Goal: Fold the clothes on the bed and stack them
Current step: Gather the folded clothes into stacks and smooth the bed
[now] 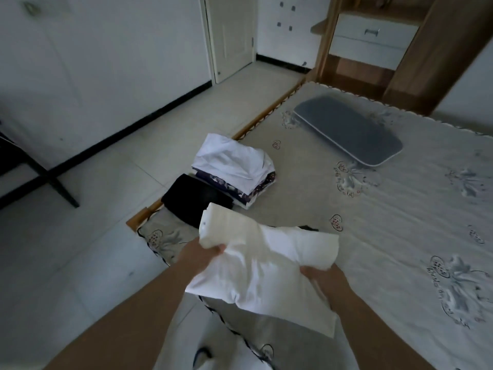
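We're looking down on the bed [400, 222], w/ a pale flower-print sheet, filling the right side. Tiled floor [93, 222] on the left; a white door [232, 36] and a wooden shelf unit w/ drawers [373, 38] at the back. A grey flat pad [349, 134] lies on the bed's far part, well apart from the clothes. Near the bed's left edge sits a stack of folded clothes [234, 169], white piece on top, dark patterned ones under it. Just beside it, nearer to us, a black folded garment [194, 198]. In front, lifted over the bed's near corner, is the white garment [264, 265], partly folded. Our left hand [202, 253] grips its left end, fingers curled round the fabric. Our right hand [322, 279] grasps its right edge, thumb on top.
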